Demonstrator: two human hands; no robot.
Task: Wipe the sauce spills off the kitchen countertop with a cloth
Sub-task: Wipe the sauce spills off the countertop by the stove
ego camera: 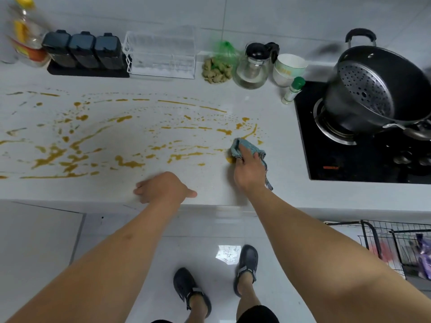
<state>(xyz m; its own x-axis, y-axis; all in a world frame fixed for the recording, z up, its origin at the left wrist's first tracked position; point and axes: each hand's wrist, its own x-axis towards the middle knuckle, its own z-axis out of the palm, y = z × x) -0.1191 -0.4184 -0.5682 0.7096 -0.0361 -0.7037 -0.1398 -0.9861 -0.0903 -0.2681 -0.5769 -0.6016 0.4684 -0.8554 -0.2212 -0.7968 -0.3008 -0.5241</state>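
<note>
Yellow-brown sauce spills [77,145] streak and dot the pale countertop [210,89] from its left edge to near the stove. My right hand [248,169] presses a blue-grey cloth [242,146] flat on the counter at the right end of the spills, a corner of the cloth trailing back past my wrist. A smear of sauce shows at the cloth's left edge. My left hand [163,188] rests on the counter near its front edge, fingers curled and holding nothing, just below the spills.
A black stove top [349,164] with a black pot [377,89] and steamer insert lies to the right. Along the back wall stand an oil bottle [25,33], three dark spice jars [84,51], a clear rack [161,57], ginger [217,71], a glass pitcher [254,66], bowls [289,68], and a small green-capped bottle [292,90].
</note>
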